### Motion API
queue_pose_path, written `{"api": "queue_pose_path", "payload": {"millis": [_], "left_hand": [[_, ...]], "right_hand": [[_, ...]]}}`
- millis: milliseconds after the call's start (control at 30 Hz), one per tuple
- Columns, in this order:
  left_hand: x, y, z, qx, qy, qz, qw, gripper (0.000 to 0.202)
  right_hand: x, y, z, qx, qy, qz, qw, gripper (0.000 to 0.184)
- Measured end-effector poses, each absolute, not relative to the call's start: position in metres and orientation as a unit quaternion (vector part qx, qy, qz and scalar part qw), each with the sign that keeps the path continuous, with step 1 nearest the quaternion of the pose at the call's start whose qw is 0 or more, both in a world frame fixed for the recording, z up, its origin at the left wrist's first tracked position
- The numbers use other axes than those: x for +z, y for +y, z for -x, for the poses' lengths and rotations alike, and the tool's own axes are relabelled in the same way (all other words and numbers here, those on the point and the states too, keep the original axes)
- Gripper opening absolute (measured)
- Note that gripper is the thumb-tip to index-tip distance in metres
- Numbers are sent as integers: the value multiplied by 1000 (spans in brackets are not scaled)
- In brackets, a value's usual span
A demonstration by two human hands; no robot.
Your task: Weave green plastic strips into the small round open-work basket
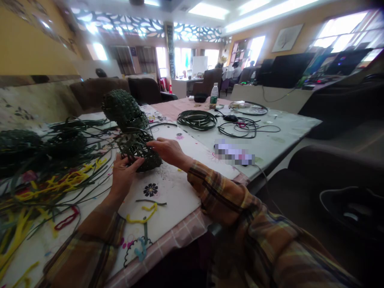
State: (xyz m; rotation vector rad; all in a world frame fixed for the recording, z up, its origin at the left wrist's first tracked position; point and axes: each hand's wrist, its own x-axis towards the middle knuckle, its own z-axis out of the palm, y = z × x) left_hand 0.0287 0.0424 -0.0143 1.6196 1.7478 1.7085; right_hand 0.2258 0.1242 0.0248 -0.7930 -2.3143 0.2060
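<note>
A dark green woven piece (144, 154), made of flat strips in an open lattice with a rounded, closely woven upper part (121, 108), stands on the white patterned tablecloth. My left hand (127, 170) grips its near left side, thumb laid across the front. At its right side, the fingers of my right hand (168, 150) are pinched together on a thin green strip at the weave; the fingertips are partly hidden. Below the hands lie a short green strip (151, 203) and a yellow fuzzy strand (142, 216).
Loose green strips, yellow strands (69, 180) and more dark woven pieces (21, 144) crowd the left. Beyond are a coil of green strip (197, 120), a water bottle (214, 96), a black cable (252, 129) and a blurred-out phone-like object (234, 153). Chairs stand around.
</note>
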Motion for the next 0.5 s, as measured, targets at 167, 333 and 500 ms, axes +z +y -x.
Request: {"api": "queue_pose_path", "payload": {"millis": [167, 333, 500], "left_hand": [[-11, 40, -32, 595, 582, -542, 117, 30], [-10, 41, -31, 593, 583, -544, 111, 30], [-11, 42, -33, 586, 592, -543, 104, 31]], "right_hand": [[28, 125, -227, -47, -910, 300, 283, 30], [32, 124, -228, -126, -915, 254, 286, 26], [37, 123, -230, -114, -917, 265, 275, 21]]}}
